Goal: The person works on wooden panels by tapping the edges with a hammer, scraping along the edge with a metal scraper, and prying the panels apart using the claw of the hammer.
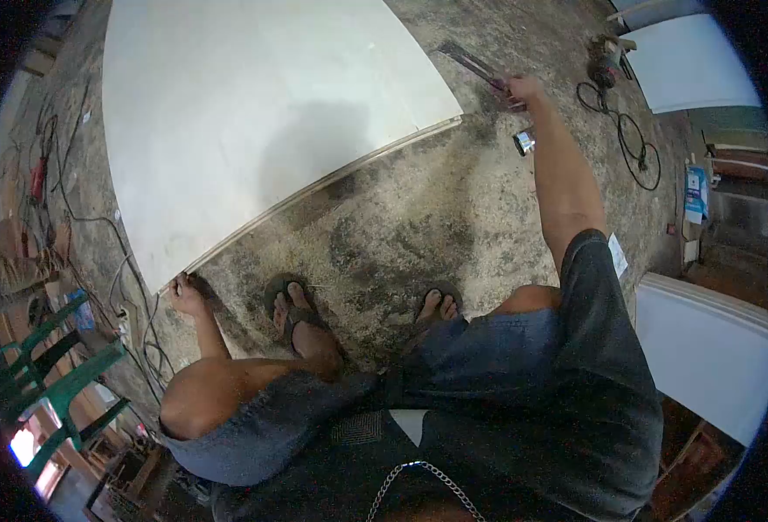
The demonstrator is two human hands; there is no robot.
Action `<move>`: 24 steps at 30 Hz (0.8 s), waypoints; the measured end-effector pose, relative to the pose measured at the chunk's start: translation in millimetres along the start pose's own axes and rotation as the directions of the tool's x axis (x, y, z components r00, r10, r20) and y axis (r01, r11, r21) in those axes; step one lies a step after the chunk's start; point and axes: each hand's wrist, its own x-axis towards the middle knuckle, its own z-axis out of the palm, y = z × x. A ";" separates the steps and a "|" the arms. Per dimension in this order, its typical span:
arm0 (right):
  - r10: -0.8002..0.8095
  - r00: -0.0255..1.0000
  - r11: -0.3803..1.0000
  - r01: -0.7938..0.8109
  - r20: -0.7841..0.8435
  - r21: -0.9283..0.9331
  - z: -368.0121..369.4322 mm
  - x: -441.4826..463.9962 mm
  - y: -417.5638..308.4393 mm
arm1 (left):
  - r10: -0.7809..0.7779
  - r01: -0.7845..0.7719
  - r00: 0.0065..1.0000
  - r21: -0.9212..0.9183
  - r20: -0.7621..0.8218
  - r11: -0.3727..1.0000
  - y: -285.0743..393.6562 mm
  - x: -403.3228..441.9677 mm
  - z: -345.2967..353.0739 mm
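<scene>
A large white panel (pixel 218 104) lies on the stained floor in front of me. My left hand (pixel 187 296) is at its near left corner, fingers curled against the edge. Out to the right, past the panel's right corner, my right hand (pixel 521 92) is closed around a long, narrow dark tool (pixel 471 63) with a reddish handle. Its exact kind is unclear. Just below that hand a small shiny metallic object (pixel 524 142) rests on the floor, partly behind my forearm.
A power tool (pixel 606 68) with a looped black cord (pixel 634 143) sits at the upper right. White panels stand at upper right (pixel 693 65) and lower right (pixel 706 348). Cables (pixel 123 235) and a green plastic chair (pixel 70 383) are on the left. My sandalled feet (pixel 292 304) are near the panel.
</scene>
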 end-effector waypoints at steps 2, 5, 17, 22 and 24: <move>-0.009 0.998 1.000 0.008 -0.059 -0.015 -8.0 -10.8 7.4 | -0.006 0.006 1.000 0.050 -0.010 0.999 -4.6 0.4 -1.3; -0.075 0.996 0.924 0.050 -0.050 -0.378 -16.8 49.0 50.2 | 0.104 -0.090 0.994 -0.299 0.032 0.950 -23.1 4.8 -9.2; -0.581 0.809 0.572 0.484 0.090 -0.662 -5.2 150.9 85.1 | 0.107 -0.026 0.978 0.398 -0.181 0.917 -13.6 2.8 -3.4; -0.430 0.901 0.583 0.318 0.048 -0.748 15.7 117.3 55.3 | -0.277 0.267 0.941 -0.075 -0.193 0.961 72.4 -16.5 8.7; -0.428 0.900 0.588 0.344 0.079 -0.732 15.8 122.7 52.8 | -0.335 0.327 0.940 -0.102 -0.073 0.940 73.4 -13.3 2.4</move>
